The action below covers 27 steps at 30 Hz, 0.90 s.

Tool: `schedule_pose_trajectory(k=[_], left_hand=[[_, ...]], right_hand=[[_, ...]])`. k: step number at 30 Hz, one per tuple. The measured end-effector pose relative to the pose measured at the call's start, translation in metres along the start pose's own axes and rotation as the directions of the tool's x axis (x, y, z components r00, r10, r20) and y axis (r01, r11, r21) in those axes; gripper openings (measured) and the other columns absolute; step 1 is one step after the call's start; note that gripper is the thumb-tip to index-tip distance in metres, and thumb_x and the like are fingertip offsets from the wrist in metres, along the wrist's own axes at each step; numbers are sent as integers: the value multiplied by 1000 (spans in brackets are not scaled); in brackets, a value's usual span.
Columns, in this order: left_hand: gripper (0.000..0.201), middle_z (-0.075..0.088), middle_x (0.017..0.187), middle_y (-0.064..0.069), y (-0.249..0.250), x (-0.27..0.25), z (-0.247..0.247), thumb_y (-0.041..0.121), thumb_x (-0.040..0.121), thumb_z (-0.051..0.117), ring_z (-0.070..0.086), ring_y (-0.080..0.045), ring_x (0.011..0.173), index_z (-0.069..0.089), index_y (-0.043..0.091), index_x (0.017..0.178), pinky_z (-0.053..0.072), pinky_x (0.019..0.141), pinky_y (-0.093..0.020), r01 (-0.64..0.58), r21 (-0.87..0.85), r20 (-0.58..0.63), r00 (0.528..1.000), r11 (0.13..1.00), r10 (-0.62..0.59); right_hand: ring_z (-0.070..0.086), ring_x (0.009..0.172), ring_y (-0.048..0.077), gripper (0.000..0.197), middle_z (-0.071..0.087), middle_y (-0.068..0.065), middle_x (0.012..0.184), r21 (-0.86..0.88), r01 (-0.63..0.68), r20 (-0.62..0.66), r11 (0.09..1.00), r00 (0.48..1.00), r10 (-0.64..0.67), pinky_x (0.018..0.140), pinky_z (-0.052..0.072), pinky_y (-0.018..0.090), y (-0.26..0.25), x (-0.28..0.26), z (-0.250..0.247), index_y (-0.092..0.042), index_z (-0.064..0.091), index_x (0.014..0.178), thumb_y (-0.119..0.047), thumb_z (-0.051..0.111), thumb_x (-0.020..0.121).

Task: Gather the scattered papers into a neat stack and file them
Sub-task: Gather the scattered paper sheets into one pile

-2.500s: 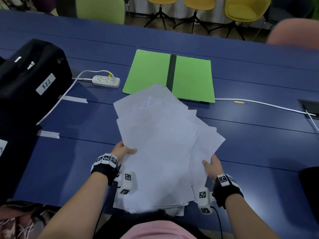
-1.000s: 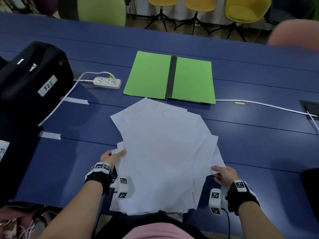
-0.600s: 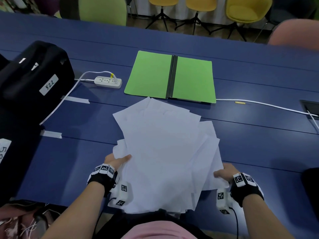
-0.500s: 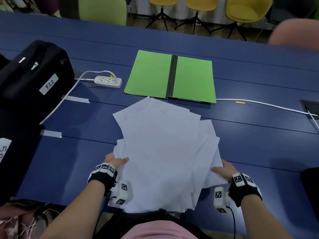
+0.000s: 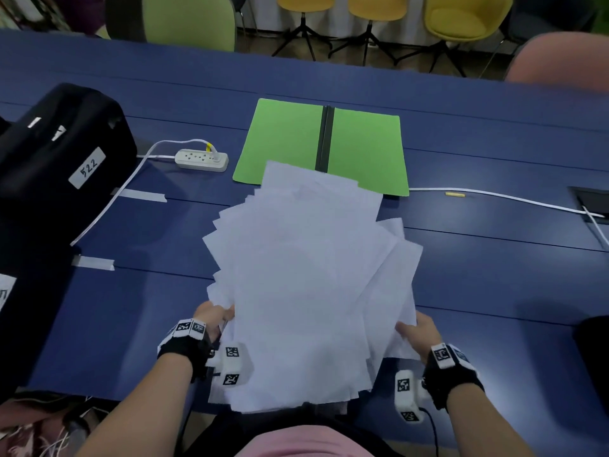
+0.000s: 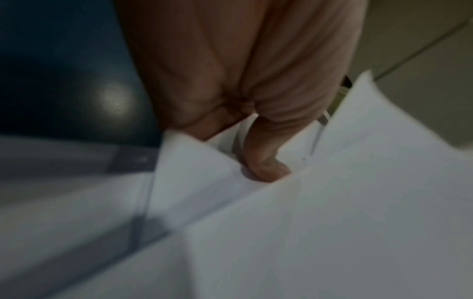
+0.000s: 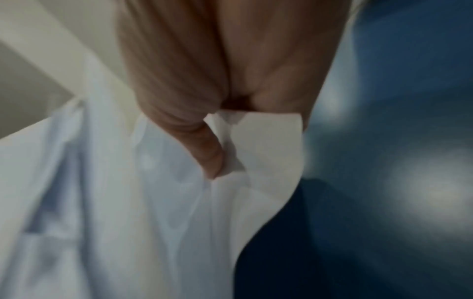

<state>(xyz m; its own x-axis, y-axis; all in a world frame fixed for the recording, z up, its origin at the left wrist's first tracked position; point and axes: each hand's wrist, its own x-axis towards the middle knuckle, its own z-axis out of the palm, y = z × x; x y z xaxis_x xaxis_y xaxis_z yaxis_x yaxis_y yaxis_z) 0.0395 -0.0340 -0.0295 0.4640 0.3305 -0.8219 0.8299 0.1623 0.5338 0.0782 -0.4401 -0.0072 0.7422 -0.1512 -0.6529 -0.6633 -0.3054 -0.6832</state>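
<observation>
Papers (image 5: 306,285) now overlap the folder (image 5: 286,140), fanned unevenly, both hands' fingers clamping their edges

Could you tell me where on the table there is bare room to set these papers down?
Bare blue table lies right of the papers, below the white cable. Another patch lies left, between the taped cord and the left hand. The green folder ahead is partly overlapped.

One green folder (image 5: 323,143), one fanned pile of papers (image 5: 306,285) too overlapped to count, one power strip (image 5: 201,159), two tape strips (image 5: 140,195), three yellow chairs (image 5: 461,14), two hands (image 5: 212,316)
</observation>
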Motion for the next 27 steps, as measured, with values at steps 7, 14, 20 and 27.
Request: schedule_pose_trajectory(k=[7, 14, 20, 27], left_hand=[[96, 53, 132, -8, 14, -10, 21, 62, 64, 74, 54, -35, 120, 42, 6, 135, 45, 96, -41, 25, 32, -78, 997, 999, -22], [46, 62, 115, -10, 14, -18, 41, 25, 86, 65, 60, -33, 110, 54, -1, 122, 46, 94, -35, -106, 134, -110, 987, 985, 121], [37, 61, 106, -17, 20, -14, 36, 29, 98, 40, 58, -33, 106, 60, 0, 107, 42, 87, -32, -291, 244, -138, 934, 925, 330], [5, 59, 71, -10, 19, -7, 28, 8, 80, 64, 54, -25, 68, 62, 6, 77, 40, 63, -25, -367, 257, -359, 823, 894, 441]], right_hand=[[58, 70, 20, 8, 65, 10, 82, -162, -43, 130, 986, 989, 65, 63, 47, 29, -17, -1, 17, -5, 61, 80, 1, 60, 84], [58, 82, 27, 8, 64, 13, 92, -130, -106, 187, 986, 974, 130, 66, 46, 31, -17, -8, 39, -4, 60, 89, -9, 54, 92], [62, 83, 26, 49, 70, 13, 92, 218, -219, 109, 951, 974, 199, 81, 51, 36, -13, 0, 34, -9, 66, 100, -53, 45, 92], [49, 121, 37, 71, 38, 19, 140, -159, -189, -297, 969, 945, 136, 99, 42, 44, -22, 8, 39, -1, 41, 135, -36, 69, 80]])
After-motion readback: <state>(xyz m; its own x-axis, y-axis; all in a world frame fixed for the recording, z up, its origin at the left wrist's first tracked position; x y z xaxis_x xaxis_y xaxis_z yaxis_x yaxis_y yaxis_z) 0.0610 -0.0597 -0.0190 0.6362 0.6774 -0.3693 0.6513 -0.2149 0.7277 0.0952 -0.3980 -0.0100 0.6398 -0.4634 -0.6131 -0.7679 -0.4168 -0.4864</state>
